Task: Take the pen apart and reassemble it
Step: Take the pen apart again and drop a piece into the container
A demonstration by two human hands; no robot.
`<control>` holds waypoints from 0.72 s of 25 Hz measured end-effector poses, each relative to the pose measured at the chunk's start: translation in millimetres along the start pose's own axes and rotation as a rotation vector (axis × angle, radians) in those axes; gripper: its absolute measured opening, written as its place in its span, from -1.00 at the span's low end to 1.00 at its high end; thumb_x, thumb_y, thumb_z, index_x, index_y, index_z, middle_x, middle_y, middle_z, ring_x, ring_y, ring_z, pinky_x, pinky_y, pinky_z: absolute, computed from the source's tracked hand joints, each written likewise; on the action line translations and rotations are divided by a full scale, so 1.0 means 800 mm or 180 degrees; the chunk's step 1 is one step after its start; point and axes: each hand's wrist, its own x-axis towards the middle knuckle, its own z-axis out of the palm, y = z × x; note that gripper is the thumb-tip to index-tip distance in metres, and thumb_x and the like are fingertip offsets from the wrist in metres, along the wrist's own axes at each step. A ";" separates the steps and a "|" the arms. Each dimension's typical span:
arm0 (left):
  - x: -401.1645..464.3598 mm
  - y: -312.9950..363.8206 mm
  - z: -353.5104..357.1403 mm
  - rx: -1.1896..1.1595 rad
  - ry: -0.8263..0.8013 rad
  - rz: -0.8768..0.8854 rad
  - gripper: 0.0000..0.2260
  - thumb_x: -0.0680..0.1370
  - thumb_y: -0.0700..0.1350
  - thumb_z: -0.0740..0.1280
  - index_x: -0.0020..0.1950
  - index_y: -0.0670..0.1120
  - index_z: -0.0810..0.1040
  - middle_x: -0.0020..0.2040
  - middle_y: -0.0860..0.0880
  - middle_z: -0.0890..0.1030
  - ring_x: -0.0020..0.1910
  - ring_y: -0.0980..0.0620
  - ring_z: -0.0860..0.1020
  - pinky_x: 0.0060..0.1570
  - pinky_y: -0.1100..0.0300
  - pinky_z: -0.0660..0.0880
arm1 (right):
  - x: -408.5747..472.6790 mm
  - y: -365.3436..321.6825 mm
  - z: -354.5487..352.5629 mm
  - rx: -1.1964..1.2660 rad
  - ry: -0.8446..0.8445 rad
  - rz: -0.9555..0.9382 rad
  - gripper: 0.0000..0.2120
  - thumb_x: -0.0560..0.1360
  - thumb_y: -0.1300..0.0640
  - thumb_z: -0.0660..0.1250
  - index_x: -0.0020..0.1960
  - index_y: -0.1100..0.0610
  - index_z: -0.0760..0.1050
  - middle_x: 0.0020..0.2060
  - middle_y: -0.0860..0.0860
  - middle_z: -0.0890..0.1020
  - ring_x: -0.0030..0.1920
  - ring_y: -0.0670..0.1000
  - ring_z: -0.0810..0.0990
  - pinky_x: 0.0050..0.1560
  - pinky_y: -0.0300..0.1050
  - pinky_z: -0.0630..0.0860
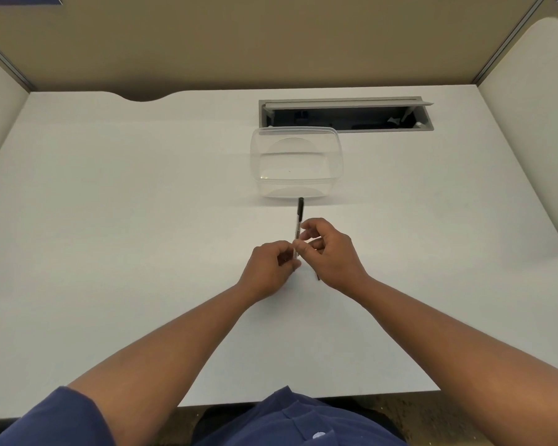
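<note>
Pen: a slim black pen with a pale band along its barrel [298, 225] is held above the white rectangular desk [110, 220], in the middle of the view.
Long axis: the pen runs almost straight away from the person, its dark far end pointed at the near wall of the clear plastic rectangular tub [297, 160] and stopped just short of it.
Near end: hidden between the two hands; whether any part has been pulled off cannot be told.
Left hand: the left hand [268, 270] is curled, its thumb and fingertips closed on the near end of the barrel.
Right hand: the right hand [331, 252] is set just beside the left, its thumb and forefinger pinched on the barrel a little further out, the remaining fingers loosely bent.
Small dark object: a short dark piece [318, 277] is seen on the desk below the right hand; it is possibly a pen part, but too little is shown.
Tub: set upright, open-topped, nothing seen inside.
Cable slot: a grey rectangular desk hatch [345, 115] is open behind the tub.
Clothing: dark blue short sleeves [68, 416] are worn.
</note>
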 end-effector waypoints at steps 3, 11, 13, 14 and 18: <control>-0.003 0.005 -0.003 -0.1246 -0.0070 -0.0399 -0.93 0.54 -0.22 0.47 0.01 -0.17 0.65 -0.19 -0.11 0.72 -0.18 0.00 0.68 -0.05 0.12 0.64 | -0.006 0.007 0.001 -0.0066 -0.0034 0.0213 -0.78 0.40 0.03 0.31 0.04 -0.03 0.53 -0.10 -0.08 0.64 -0.33 -0.17 0.58 -0.35 -0.29 0.47; -0.010 0.007 0.000 -0.2887 -0.0183 -0.1180 -0.87 0.52 -0.27 0.48 0.05 -0.21 0.65 -0.11 -0.13 0.73 -0.11 -0.02 0.69 -0.04 0.17 0.63 | -0.016 0.018 0.006 -0.0433 -0.0364 0.0235 -0.85 0.43 0.18 0.46 -0.05 0.05 0.52 -0.31 -0.10 0.60 -0.41 -0.18 0.48 -0.27 -0.23 0.51; -0.010 0.008 0.000 -0.3136 -0.0147 -0.1336 -0.94 0.52 -0.27 0.48 -0.02 -0.18 0.68 -0.15 -0.09 0.72 -0.15 0.00 0.68 -0.12 0.22 0.62 | -0.016 0.018 0.005 -0.0422 -0.0329 0.0212 -0.87 0.46 0.20 0.47 -0.05 0.07 0.55 -0.33 -0.09 0.62 -0.40 -0.19 0.49 -0.30 -0.33 0.47; -0.010 0.009 0.000 -0.3191 -0.0159 -0.1383 -0.95 0.52 -0.27 0.48 -0.04 -0.17 0.68 -0.15 -0.09 0.72 -0.16 0.01 0.68 -0.14 0.22 0.62 | -0.015 0.018 0.004 -0.0420 -0.0313 0.0214 -0.89 0.47 0.21 0.47 -0.05 0.08 0.57 -0.33 -0.08 0.63 -0.40 -0.19 0.50 -0.30 -0.35 0.46; -0.011 0.012 0.002 -0.3141 -0.0239 -0.1503 -0.92 0.53 -0.21 0.48 0.01 -0.15 0.66 -0.05 -0.13 0.72 -0.13 -0.01 0.69 -0.12 0.17 0.62 | -0.016 0.017 0.002 -0.0510 -0.0363 0.0203 -0.91 0.49 0.20 0.45 0.00 0.10 0.62 -0.32 -0.08 0.64 -0.36 -0.18 0.51 -0.27 -0.37 0.45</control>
